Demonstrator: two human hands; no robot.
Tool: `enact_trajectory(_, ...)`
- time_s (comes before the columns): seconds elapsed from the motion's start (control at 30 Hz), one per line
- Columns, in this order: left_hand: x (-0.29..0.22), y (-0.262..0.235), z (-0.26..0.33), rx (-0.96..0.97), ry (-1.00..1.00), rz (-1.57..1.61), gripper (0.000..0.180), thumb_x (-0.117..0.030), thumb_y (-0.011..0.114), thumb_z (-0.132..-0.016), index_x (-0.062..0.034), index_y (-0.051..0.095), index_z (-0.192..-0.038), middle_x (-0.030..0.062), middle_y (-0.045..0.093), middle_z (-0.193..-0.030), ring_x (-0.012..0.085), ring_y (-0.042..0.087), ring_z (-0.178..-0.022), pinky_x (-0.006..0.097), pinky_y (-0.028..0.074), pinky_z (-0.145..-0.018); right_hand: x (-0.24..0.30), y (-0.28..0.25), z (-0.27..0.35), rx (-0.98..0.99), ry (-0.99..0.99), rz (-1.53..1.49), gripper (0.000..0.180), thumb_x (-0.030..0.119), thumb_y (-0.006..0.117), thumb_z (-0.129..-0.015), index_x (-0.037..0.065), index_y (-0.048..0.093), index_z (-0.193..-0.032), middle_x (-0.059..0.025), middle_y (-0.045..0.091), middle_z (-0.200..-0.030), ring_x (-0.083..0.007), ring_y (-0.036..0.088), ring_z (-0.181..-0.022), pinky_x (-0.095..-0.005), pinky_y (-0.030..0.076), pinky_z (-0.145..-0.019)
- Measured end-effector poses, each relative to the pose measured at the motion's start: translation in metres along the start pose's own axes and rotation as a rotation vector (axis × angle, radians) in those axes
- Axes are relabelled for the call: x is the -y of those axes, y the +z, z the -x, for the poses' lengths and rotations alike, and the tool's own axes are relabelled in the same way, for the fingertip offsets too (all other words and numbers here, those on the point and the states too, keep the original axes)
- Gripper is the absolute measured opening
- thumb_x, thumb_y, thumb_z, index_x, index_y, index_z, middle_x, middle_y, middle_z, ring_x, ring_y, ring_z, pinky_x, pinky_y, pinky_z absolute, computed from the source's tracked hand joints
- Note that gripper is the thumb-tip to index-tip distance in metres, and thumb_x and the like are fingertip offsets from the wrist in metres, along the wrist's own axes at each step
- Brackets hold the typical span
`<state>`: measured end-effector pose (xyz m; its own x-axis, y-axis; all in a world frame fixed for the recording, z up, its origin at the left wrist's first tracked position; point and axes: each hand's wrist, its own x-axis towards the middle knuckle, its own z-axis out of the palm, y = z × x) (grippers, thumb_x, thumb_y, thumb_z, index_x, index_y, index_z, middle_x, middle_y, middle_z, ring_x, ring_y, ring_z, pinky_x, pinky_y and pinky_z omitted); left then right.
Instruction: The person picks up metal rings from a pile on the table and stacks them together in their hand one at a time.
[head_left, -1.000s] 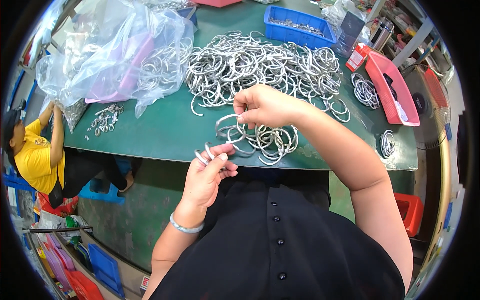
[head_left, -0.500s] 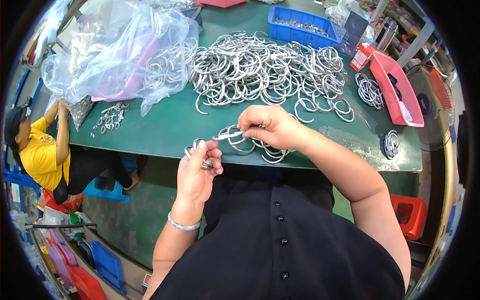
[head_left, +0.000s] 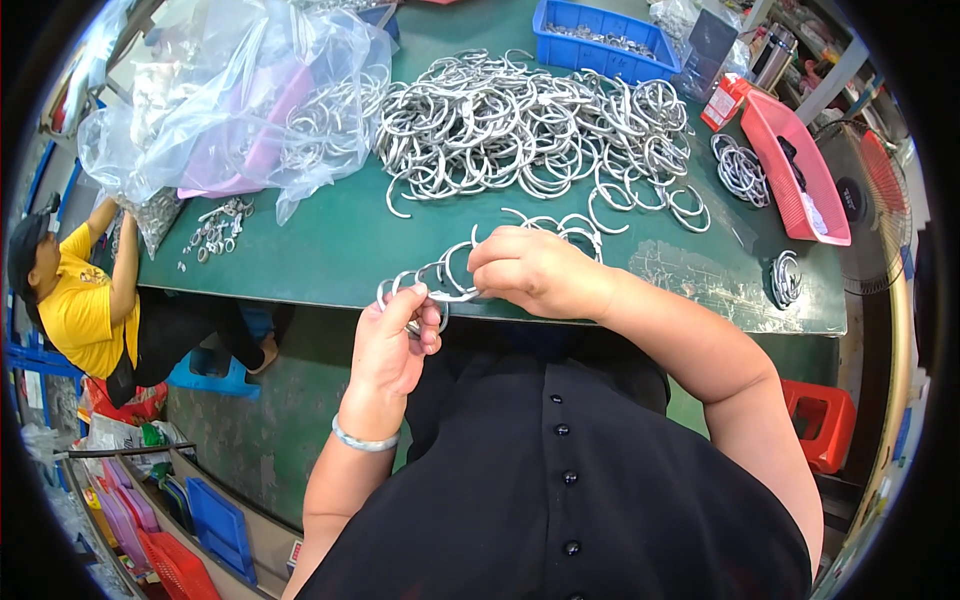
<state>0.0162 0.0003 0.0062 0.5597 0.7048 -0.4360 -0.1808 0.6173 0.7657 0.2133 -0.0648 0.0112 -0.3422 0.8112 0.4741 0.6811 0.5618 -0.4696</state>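
Observation:
Over the near edge of the green table, my left hand [head_left: 392, 345] is closed on several silvery open metal rings [head_left: 398, 284], pinched between thumb and fingers. To its right, my right hand [head_left: 540, 272] has its fingers closed on another metal ring [head_left: 455, 292], which reaches toward the left-hand ones. Its fingertips are partly hidden, and I cannot tell whether the rings are linked. Some loose rings [head_left: 585, 232] lie just beyond my right hand. Farther back spreads a large pile of similar open rings [head_left: 490, 130].
A blue tray [head_left: 600, 62] of small metal parts stands behind the pile. Clear plastic bags [head_left: 230, 110] cover the left side. A pink basket [head_left: 830, 225] and ring bundles [head_left: 786, 280] are at right. A person in yellow [head_left: 90, 315] sits at far left.
My right hand has shifted slightly down, and the ring in its fingers now sits close beside those in my left hand. The left hand stays nearly in place.

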Motion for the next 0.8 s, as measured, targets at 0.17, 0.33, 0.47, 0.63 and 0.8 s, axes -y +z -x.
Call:
enact_trajectory(0.17,-0.002,-0.004,0.006,-0.018,-0.055,-0.077,0.013,-0.016,0.053,-0.081,-0.0052,0.052,-0.073,0.0045,0.051,-0.06,0.0103,0.042,-0.045,0.022,0.033,-0.041,-0.001,-0.001,-0.001,0.038,-0.009,0.018,0.022,0.009,0.065,-0.067,0.005,0.055,-0.086,-0.0064,0.055,-0.093,-0.0263,0.053,-0.087,-0.0354,0.044,-0.073)
enact_trajectory(0.33,-0.003,-0.01,0.007,-0.017,-0.037,-0.141,0.013,-0.015,0.052,-0.081,-0.0054,0.052,-0.072,0.0042,0.051,-0.06,0.0102,0.042,-0.045,0.022,0.034,-0.041,-0.008,-0.01,-0.007,0.081,0.059,0.082,0.022,0.013,0.065,-0.068,0.007,0.058,-0.089,-0.0058,0.054,-0.096,-0.0258,0.049,-0.09,-0.0345,0.042,-0.077)
enact_trajectory(0.47,-0.003,-0.014,0.006,-0.007,-0.001,-0.176,0.011,-0.012,0.056,-0.078,-0.0058,0.054,-0.069,0.0039,0.053,-0.059,0.0096,0.044,-0.044,0.021,0.036,-0.041,-0.002,-0.017,-0.011,0.313,0.075,0.214,0.017,0.015,0.065,-0.068,0.004,0.06,-0.079,-0.0074,0.053,-0.097,-0.0251,0.049,-0.09,-0.0344,0.041,-0.078)
enact_trajectory(0.63,-0.002,-0.011,0.007,-0.017,0.024,-0.179,0.01,-0.012,0.057,-0.078,-0.005,0.055,-0.071,0.0044,0.055,-0.06,0.0096,0.046,-0.045,0.021,0.037,-0.041,-0.002,-0.019,-0.007,0.315,0.085,0.292,0.014,0.02,0.064,-0.07,0.007,0.062,-0.075,-0.0045,0.051,-0.087,-0.0209,0.047,-0.087,-0.0318,0.039,-0.072)
enact_trajectory(0.8,-0.006,-0.01,0.011,-0.057,0.088,-0.127,0.01,-0.012,0.056,-0.08,-0.0049,0.056,-0.073,0.0046,0.056,-0.06,0.0098,0.047,-0.046,0.021,0.037,-0.042,0.0,-0.019,-0.006,0.345,0.139,0.284,0.014,0.019,0.065,-0.07,0.006,0.062,-0.075,-0.0043,0.051,-0.09,-0.0208,0.047,-0.089,-0.0322,0.037,-0.075)
